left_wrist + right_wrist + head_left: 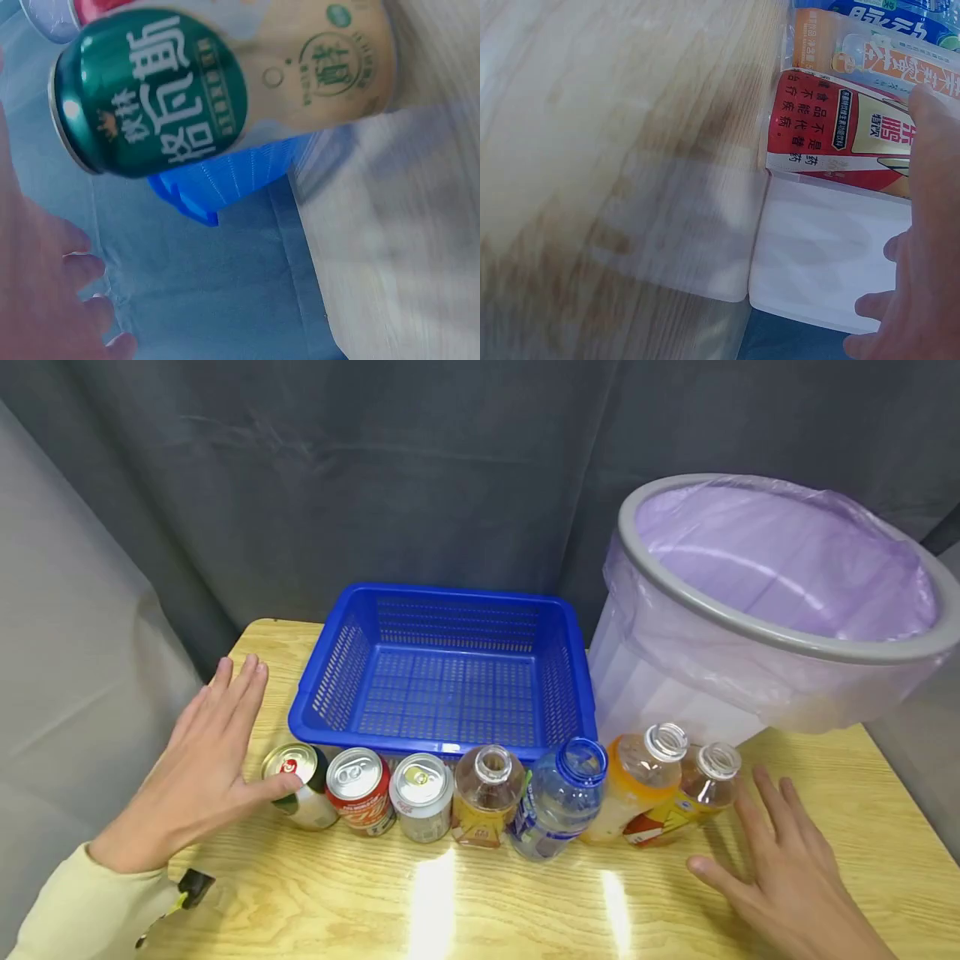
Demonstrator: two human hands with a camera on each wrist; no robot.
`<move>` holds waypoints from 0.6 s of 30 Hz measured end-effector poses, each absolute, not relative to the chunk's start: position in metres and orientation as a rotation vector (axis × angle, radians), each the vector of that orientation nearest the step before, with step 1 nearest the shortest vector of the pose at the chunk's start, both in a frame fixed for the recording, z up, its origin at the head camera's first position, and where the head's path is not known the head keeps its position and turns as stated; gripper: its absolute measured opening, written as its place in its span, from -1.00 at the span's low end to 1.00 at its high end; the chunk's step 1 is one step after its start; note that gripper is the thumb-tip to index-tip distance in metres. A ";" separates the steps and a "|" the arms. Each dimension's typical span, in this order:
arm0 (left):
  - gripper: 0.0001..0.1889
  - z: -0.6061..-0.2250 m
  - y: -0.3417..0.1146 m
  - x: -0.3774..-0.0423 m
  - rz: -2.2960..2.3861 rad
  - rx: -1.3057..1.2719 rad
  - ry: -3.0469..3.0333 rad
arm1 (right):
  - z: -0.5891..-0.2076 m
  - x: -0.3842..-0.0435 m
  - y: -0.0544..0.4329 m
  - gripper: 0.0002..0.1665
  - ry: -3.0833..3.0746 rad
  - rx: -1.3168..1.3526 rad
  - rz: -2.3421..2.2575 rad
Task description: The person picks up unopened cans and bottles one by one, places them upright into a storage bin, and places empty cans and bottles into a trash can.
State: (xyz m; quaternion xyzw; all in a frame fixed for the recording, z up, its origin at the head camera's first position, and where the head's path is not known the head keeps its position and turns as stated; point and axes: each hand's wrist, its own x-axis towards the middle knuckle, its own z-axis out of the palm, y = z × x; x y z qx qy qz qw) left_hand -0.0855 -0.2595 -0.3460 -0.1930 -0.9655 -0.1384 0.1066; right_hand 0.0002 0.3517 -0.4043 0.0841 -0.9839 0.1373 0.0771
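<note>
Flanking the row on the worktop (337,893), the left hand (210,760) and right hand (787,868) both have straight fingers and wide-set thumbs, holding nothing. The green can (225,82) stands nearest the left edge; whether the left thumb touches it cannot be told. The yellow bottle (684,806) stands toward the right edge, just beside the right fingers. Between them stand the red can (363,802), silver can (422,806), clear bottle (482,806), blue bottle (557,802) and orange bottle (628,781), before the basket (450,689) at the far edge; the bin (847,647) is toward the far right corner. A sound left hold would probably wrap the can's body, without nudging its close neighbour. The right hand should likely grip below the capless neck, gently, lest the thin wall buckle, keeping the bottle upright.
</note>
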 end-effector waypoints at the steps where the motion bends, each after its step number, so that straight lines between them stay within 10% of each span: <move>1: 0.25 -0.345 -0.260 -0.088 -0.434 -0.562 -2.849 | -0.404 0.000 0.351 0.26 -2.946 0.252 0.412; 18: -0.22 -0.349 -0.276 -0.140 -1.021 -0.420 -2.968 | -0.405 -0.008 0.340 0.19 -2.867 0.274 0.466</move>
